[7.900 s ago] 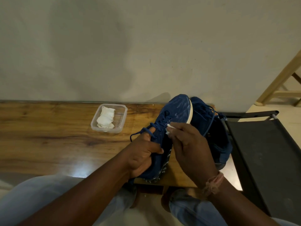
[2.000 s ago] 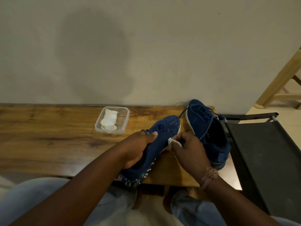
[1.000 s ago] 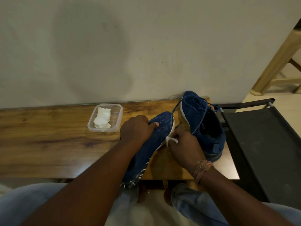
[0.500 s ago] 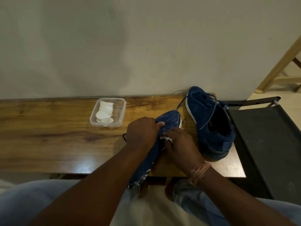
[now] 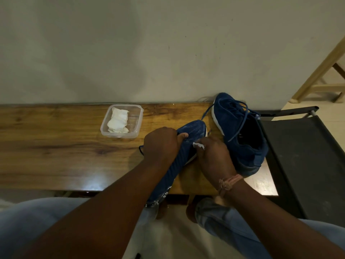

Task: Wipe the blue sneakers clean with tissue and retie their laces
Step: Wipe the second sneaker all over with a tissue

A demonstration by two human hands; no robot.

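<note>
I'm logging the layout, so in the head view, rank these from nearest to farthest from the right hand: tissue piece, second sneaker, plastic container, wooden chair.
1. Tissue piece: pinched in the right hand.
2. Second sneaker: just right of it, on the table.
3. Plastic container: left, near the wall.
4. Wooden chair: far right, on the floor.

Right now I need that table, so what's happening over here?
A person is cleaning a pair of blue sneakers. Their left hand grips one sneaker, tipped at the table's near edge, while the right hand pinches a bit of tissue against it. The other sneaker sits on the wooden table to the right, laces loose. A clear tub with more tissue waits near the wall.
</note>
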